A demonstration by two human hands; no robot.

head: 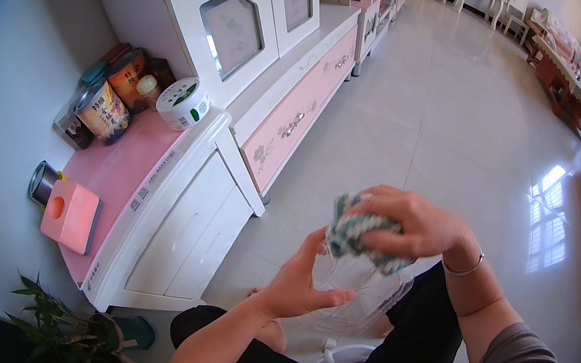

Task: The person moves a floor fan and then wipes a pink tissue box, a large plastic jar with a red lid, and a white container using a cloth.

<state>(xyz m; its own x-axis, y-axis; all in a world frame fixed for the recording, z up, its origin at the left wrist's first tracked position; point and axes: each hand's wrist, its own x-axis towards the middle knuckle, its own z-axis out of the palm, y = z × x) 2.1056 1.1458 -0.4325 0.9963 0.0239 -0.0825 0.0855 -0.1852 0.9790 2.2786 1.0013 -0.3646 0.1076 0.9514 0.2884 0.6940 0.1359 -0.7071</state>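
Bunched in my right hand (pixel 408 222) is a green and white striped cloth (pixel 361 230), raised above a clear plastic container (pixel 364 289). The container lies between my knees, and its exact shape is hard to make out. My left hand (pixel 306 281) curves around the container's left side, thumb and fingers spread, and seems to hold it by the edge. The cloth and right fingers hide part of the container's upper right side. A bracelet circles my right wrist.
At the left stands a white cabinet (pixel 190 231) with a pink top bearing tins, a round white tub (pixel 183 104) and a pink box (pixel 71 216). A potted plant (pixel 59 343) is at lower left. A long cabinet with a pink drawer (pixel 307 105) runs beyond; wooden furniture lines the right.
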